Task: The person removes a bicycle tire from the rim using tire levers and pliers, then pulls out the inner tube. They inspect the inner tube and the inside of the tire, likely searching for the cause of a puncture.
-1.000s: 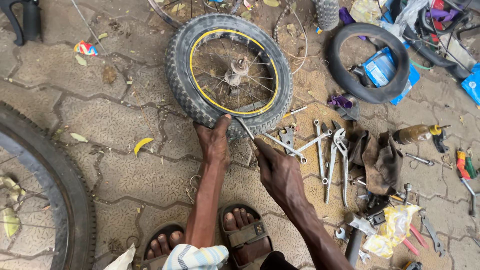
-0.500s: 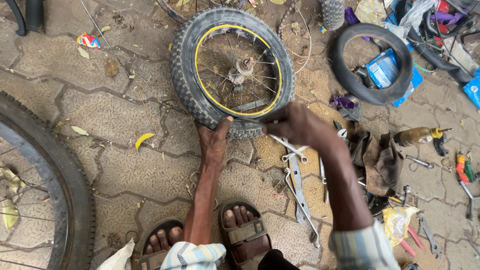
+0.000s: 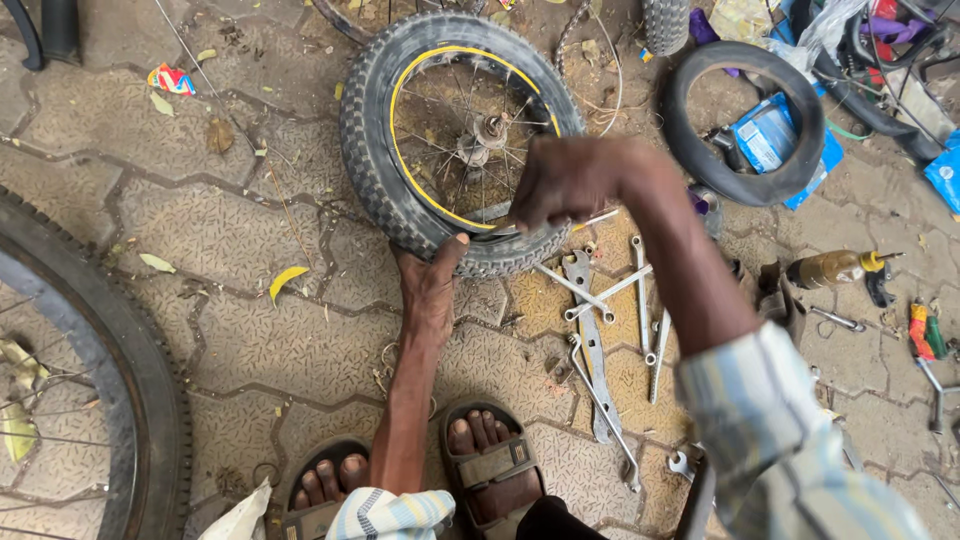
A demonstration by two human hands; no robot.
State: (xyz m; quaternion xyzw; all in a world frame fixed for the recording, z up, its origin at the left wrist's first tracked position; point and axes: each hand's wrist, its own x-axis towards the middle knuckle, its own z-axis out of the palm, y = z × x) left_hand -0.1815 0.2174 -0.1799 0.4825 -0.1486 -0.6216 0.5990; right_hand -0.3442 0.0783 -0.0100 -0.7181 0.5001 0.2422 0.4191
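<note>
A small bicycle wheel point(image 3: 400, 190) with a knobby black tyre and yellow-edged rim lies flat on the paving. My left hand point(image 3: 428, 290) presses on the tyre's near edge, thumb up against the rubber. My right hand point(image 3: 570, 185) is closed around a thin metal lever whose tip sits between tyre and rim at the near right side. Spokes and the hub point(image 3: 488, 132) show inside the rim.
Several spanners and levers point(image 3: 600, 300) lie on the paving right of my sandalled feet point(image 3: 495, 470). A loose black tyre point(image 3: 745, 120) and blue packets lie at the upper right, a brown bottle point(image 3: 830, 268) at right, a large bicycle wheel point(image 3: 90, 390) at left.
My right hand picked a metal lever off the ground beside the spanners, rose, and brought it to the tyre's near edge. The left hand stayed on the tyre.
</note>
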